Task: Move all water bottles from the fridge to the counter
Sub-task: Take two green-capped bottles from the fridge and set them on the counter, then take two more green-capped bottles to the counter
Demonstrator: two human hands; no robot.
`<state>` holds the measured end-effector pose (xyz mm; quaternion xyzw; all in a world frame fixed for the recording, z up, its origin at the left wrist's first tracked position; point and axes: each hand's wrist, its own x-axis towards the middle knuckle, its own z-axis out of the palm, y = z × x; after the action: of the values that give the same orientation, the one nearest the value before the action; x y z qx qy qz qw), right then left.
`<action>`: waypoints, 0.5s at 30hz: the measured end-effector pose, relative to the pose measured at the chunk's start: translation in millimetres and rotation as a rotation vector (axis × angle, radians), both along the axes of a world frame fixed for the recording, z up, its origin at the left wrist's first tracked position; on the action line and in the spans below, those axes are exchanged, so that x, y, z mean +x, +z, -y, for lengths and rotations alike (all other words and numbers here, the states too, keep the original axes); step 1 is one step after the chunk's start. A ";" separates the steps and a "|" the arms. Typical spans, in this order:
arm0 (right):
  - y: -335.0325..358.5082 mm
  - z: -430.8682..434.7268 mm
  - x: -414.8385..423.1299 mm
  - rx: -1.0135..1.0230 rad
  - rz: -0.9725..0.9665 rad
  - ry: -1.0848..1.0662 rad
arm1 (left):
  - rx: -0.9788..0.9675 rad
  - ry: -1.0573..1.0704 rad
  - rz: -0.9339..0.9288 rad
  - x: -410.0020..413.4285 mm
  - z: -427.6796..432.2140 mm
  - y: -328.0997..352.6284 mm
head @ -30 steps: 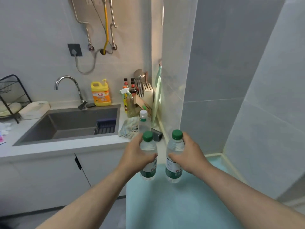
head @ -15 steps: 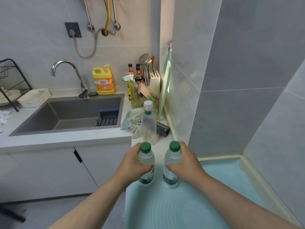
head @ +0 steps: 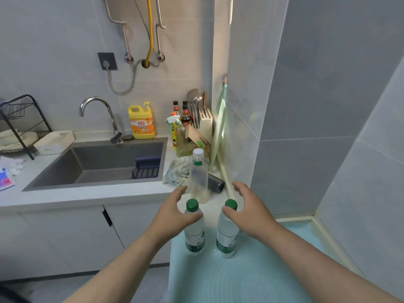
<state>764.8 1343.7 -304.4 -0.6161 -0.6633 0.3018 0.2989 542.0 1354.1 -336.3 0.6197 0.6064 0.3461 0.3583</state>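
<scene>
A: Light even, cool, fairly bright. Soft shadows only, under the sink [head: 98, 167] rim.
B: Glare?
A: Faint sheen on the wall tiles [head: 317, 84] and tap [head: 96, 106].
B: Sharpness?
A: Centre crisp; edges bowed by the wide lens, forearms stretched, corners slightly soft.

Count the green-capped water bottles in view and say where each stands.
2. One green-capped bottle stands on the blue mat by the left hand; the other bottle stands beside it by the right hand. None appears hidden.
</scene>
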 end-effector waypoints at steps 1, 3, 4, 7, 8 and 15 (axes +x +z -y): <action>16.3 2.8 -1.6 0.040 0.017 0.018 | 0.041 0.007 -0.013 -5.1 1.8 17.9; 55.9 11.2 -7.0 0.116 0.045 0.045 | 0.149 0.022 -0.024 -16.2 9.8 63.2; 74.9 15.8 -11.0 0.153 0.048 0.050 | 0.206 0.024 -0.019 -21.6 14.9 85.3; 130.2 36.7 -27.3 0.279 0.045 0.079 | 0.339 0.023 -0.005 -36.8 38.8 149.0; 147.4 46.1 -32.9 0.315 0.046 0.087 | 0.383 0.017 -0.003 -42.4 50.3 167.9; 230.1 114.6 -57.2 0.530 0.048 0.121 | 0.548 -0.016 -0.046 -65.4 137.2 256.5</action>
<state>707.6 1229.1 -74.2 -0.4828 -0.7616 0.1202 0.4153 476.6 1217.0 -79.8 0.7062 0.4932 0.4801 0.1660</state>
